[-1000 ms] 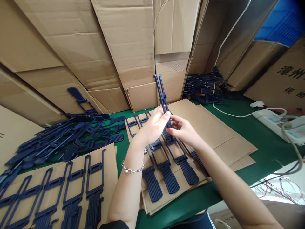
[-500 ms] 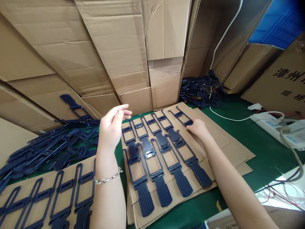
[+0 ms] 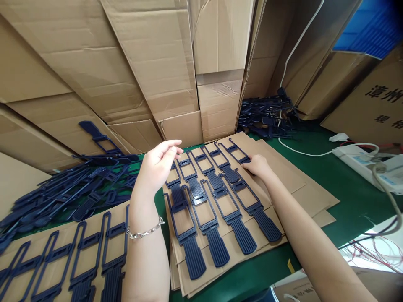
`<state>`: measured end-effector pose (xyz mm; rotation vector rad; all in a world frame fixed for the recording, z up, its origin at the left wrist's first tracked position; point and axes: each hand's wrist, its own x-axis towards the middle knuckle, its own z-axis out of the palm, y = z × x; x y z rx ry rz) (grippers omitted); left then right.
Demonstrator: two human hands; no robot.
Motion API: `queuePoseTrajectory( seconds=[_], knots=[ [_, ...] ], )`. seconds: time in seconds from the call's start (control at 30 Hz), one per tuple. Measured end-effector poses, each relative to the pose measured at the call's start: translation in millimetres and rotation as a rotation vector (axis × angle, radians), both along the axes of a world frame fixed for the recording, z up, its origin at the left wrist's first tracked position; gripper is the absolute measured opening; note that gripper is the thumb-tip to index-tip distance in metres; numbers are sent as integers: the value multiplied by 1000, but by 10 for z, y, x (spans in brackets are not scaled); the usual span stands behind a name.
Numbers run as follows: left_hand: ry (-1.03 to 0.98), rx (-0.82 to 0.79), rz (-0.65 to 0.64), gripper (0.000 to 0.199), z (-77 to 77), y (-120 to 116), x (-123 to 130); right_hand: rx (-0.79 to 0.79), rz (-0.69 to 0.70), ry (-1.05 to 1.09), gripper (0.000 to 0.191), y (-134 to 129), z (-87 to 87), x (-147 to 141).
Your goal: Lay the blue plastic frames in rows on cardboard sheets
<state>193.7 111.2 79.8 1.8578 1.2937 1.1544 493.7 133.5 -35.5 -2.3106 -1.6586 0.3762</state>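
The person's left hand (image 3: 157, 165) hangs open and empty above the stacked brown cardboard sheets (image 3: 283, 178). The right hand's (image 3: 258, 165) curled fingers press, not pinch, a ribbed navy plastic frame (image 3: 231, 174) near the sheets' far edge, keeping it flat and parallel to the neighbouring frames (image 3: 242, 237).

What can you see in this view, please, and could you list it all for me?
moulded plastic frames with ribbed handles: about nine, navy, in rows on the near cardboard sheets
more frames: four visible, navy, on the lower-left cardboard sheet
loose frame heap: many, navy, left
second frame heap: many, navy, back right
cardboard cartons: several, brown, behind
work surface: one, green, beneath
power strip: one, white, right
bracelet: one, silver, left wrist
left hand: one, raised open above the frames
right hand: one, fingertips at a frame's end
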Motion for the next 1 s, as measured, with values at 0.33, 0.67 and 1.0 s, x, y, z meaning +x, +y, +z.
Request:
queuePoseTrajectory(
  seconds=[0.33,0.67,1.0],
  knots=[
    [21,-64,-32,49,-3,18,-61,-17,13,59,22,33,51,-94],
    [145,-41,-14,38,-72,25,53,104,-40,-13,50,-215,171,-53],
    [547,-14,23,33,46,329,229,856,-341,-12,29,-2114,-382,51]
  ],
)
